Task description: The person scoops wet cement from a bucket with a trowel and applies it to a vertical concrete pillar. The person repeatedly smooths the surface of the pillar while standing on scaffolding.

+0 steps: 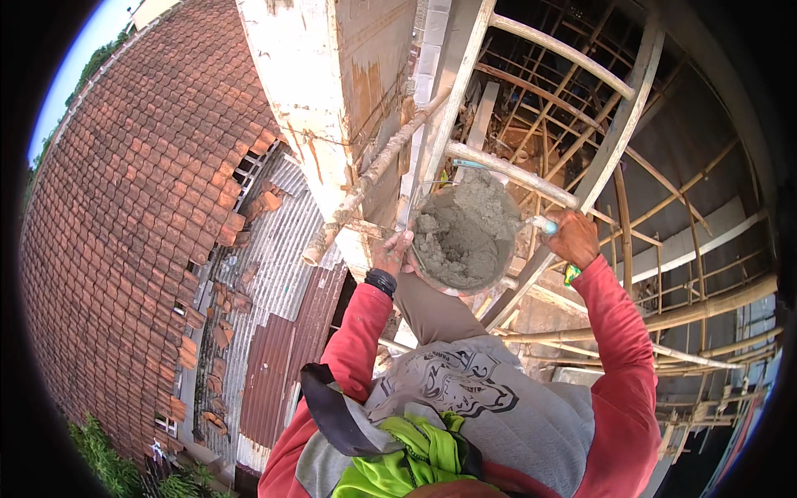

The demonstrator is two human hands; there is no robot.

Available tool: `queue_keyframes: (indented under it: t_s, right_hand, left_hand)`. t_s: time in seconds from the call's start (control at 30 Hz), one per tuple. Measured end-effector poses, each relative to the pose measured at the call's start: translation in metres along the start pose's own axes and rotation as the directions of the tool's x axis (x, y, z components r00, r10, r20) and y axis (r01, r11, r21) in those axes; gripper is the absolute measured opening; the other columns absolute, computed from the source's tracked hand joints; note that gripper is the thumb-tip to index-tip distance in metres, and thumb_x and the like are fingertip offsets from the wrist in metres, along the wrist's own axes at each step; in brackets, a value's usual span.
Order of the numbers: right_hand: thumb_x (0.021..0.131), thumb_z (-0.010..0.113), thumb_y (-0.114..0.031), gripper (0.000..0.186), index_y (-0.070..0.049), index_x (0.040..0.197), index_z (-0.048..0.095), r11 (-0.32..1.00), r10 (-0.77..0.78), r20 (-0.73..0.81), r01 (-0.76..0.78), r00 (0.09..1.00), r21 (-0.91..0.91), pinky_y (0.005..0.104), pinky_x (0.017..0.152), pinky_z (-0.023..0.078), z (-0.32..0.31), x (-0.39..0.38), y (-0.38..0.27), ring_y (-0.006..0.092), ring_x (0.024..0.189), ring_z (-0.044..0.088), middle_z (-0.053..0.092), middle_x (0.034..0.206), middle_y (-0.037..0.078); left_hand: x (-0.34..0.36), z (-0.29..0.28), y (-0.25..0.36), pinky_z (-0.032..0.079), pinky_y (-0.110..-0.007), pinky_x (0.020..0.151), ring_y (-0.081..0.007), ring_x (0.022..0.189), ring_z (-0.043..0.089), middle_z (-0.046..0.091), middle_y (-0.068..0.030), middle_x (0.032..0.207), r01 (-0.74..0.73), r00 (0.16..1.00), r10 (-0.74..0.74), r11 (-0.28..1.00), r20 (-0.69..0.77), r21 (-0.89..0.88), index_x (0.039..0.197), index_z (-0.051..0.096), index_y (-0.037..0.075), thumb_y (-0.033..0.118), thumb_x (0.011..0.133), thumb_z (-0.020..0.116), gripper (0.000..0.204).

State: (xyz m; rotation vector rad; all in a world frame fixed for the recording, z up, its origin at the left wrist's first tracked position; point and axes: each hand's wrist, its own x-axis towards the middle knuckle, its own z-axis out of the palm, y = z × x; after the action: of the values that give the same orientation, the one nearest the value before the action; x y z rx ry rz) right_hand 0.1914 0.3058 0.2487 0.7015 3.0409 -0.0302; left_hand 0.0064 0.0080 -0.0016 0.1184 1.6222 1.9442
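Observation:
A round bucket (465,236) of wet grey mortar sits in front of me, beside the rungs of a wooden ladder (515,170). My left hand (392,251) is closed at the bucket's left edge, next to a pale column; what exactly it grips is too small to make out, perhaps thin metal. At the bucket's right, by the ladder's rail, my right hand (571,236) grips a light blue handle (544,222); what that handle joins is unclear. A small green and yellow item shows just below that hand.
The pale column (299,75) rises at upper left with a round pole (353,199) across it. Bamboo scaffolding (697,307) fills the right side above a drop. Tiled roofing (124,249) and corrugated sheets (282,349) lie below left, with broken tiles along the edge.

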Motion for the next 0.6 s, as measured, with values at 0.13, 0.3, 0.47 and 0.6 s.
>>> queue_keyframes:
  t_s: [0.13, 0.3, 0.47, 0.6]
  right_hand:
    - [0.074, 0.079, -0.015, 0.031, -0.017, 0.105, 0.083, 0.958, -0.276, -0.217, 0.286, 0.936, 0.016, 0.0464, 0.075, 0.057, -0.095, 0.003, -0.055, 0.0373, 0.082, 0.072, 0.076, 0.091, 0.017]
    - [0.074, 0.086, -0.021, 0.024, -0.005, 0.089, 0.077, 0.523, -0.755, -0.304, 0.813, 0.581, 0.257, 0.0418, 0.061, 0.051, -0.187, 0.028, -0.173, 0.0328, 0.067, 0.071, 0.068, 0.07, 0.018]
    - [0.078, 0.089, -0.02, 0.026, -0.002, 0.082, 0.072, 0.093, -0.93, -0.238, 0.809, 0.278, 0.581, 0.032, 0.052, 0.045, -0.257, 0.047, -0.297, 0.0107, 0.057, 0.056, 0.061, 0.066, 0.002]
    - [0.081, 0.088, -0.011, 0.021, -0.003, 0.089, 0.07, -0.142, -0.948, -0.226, 0.336, 0.225, 0.931, 0.0217, 0.047, 0.039, -0.3, 0.086, -0.346, 0.0046, 0.057, 0.053, 0.06, 0.07, -0.003]
  left_hand:
    - [0.002, 0.0, 0.0, 0.061, -0.032, 0.062, -0.0164, 0.083, 0.072, 0.073, -0.0063, 0.101, 0.007, 1.0, -0.007, 1.0, 0.01, 0.009, 0.133, 0.069, 0.007, 0.061, 0.091, 0.075, 0.069]
    - [-0.023, 0.005, 0.017, 0.065, -0.037, 0.068, -0.0232, 0.091, 0.073, 0.072, -0.0121, 0.11, -0.032, 0.998, 0.031, 0.999, -0.049, -0.019, 0.139, 0.062, 0.0, 0.061, 0.089, 0.078, 0.081]
    - [-0.027, 0.006, 0.017, 0.065, -0.036, 0.069, -0.0231, 0.096, 0.073, 0.072, -0.0141, 0.115, -0.056, 0.995, 0.054, 0.998, -0.081, -0.022, 0.137, 0.063, 0.0, 0.06, 0.087, 0.081, 0.08]
    - [-0.002, -0.002, -0.003, 0.063, -0.032, 0.068, -0.0176, 0.094, 0.072, 0.073, -0.0096, 0.107, -0.099, 0.992, 0.103, 0.993, -0.071, 0.066, 0.129, 0.072, 0.008, 0.06, 0.089, 0.079, 0.067]
